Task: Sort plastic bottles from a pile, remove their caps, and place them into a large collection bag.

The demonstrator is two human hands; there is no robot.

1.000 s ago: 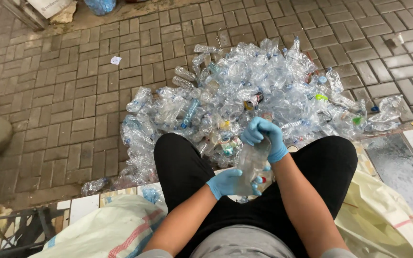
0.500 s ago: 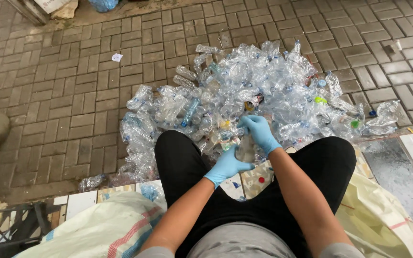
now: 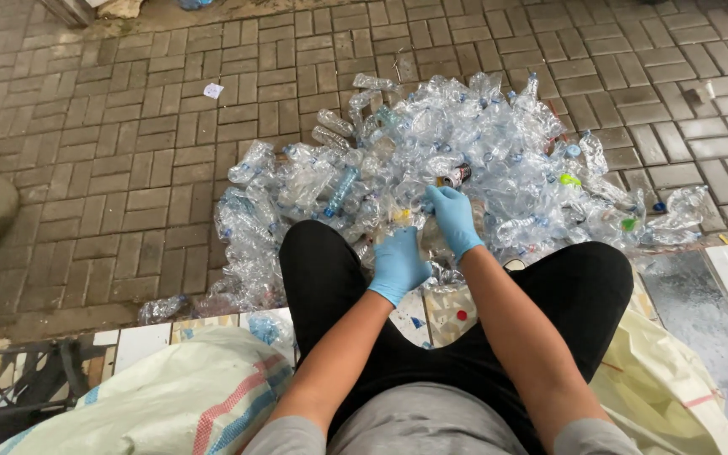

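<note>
Both gloved hands reach into the near edge of the bottle pile (image 3: 431, 160) on the brick paving (image 3: 128, 168). The right hand (image 3: 452, 221) is picking a clear bottle; whether it has closed cannot be told. The left hand (image 3: 398, 265) hangs loosely curled, grasping nothing. Next calls for a firm grasp.

Gloved hands (image 3: 425, 243) forward, fingers seemingly curled, arms bare

A striped woven sack (image 3: 187, 396) lies on brick paving (image 3: 111, 168), with a paper scrap (image 3: 212, 90) farther off.

Single head view, steeply down, close over lap, brick paving (image 3: 128, 126) beyond.
</note>
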